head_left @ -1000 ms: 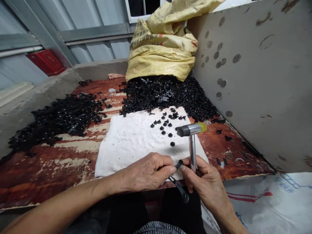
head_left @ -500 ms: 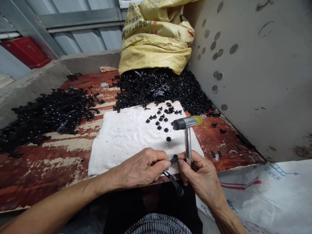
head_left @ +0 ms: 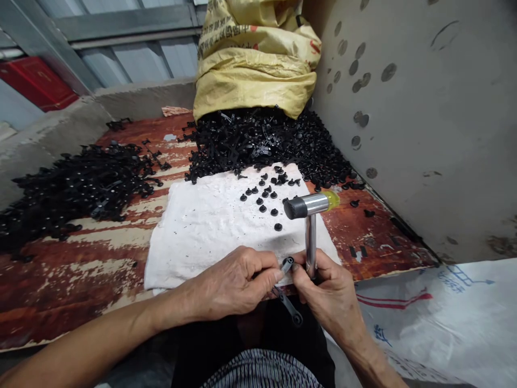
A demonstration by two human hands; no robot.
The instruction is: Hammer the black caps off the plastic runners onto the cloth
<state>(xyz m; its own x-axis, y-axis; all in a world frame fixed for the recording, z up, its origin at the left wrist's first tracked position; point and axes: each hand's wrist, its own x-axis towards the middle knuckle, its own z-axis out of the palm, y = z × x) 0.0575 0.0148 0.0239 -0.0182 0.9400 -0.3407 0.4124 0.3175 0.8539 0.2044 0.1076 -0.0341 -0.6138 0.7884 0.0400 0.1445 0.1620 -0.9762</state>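
Observation:
My left hand [head_left: 232, 283] pinches a thin black plastic strap piece [head_left: 288, 304] at the near edge of a white cloth [head_left: 210, 226]. My right hand [head_left: 329, 293] grips the handle of a small metal hammer [head_left: 309, 207] with a yellow end, its head standing upright above the cloth. The right thumb and forefinger also touch the top end of the black piece. Several small black caps [head_left: 264, 199] lie scattered on the cloth just beyond the hammer.
A heap of black parts [head_left: 266, 143] lies at the back under a yellow sack [head_left: 254, 59]. Another black heap [head_left: 76, 186] spreads at the left on the worn red board [head_left: 81, 269]. A grey spotted wall [head_left: 424, 118] closes the right side.
Both hands stay together on the black piece; the view has shifted slightly, and the hammer head stands a little more upright.

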